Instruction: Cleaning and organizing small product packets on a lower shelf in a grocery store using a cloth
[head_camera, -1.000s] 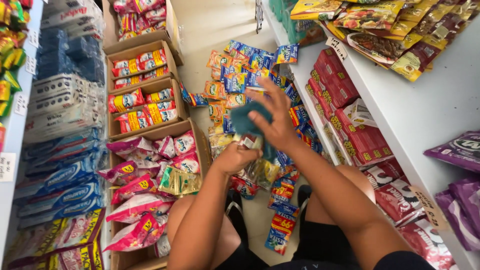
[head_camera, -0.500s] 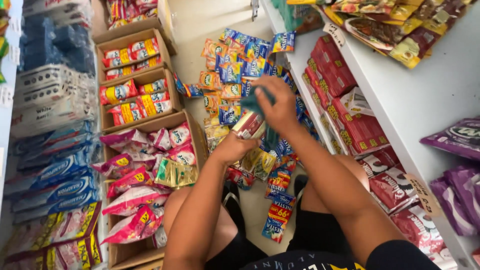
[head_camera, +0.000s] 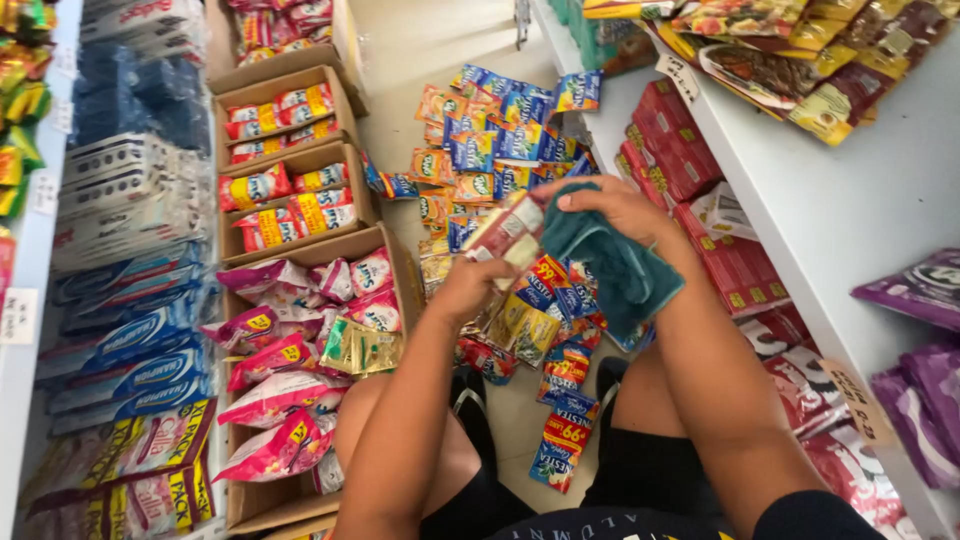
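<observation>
the pale floor (head_camera: 430, 50) carries scattered snack packets (head_camera: 500, 140) and open cardboard boxes (head_camera: 290, 180) of packets.

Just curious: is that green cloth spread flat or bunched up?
Bunched up: the green cloth hangs crumpled in folds from the right hand, against a packet.

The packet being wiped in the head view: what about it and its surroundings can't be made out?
- Packet: its far side, hidden by the left hand and the teal cloth.
- Right hand: its palm, buried in the cloth.
- Floor packets: partly hidden by the forearms.
- Cardboard box: cut off by the bottom edge.
</observation>
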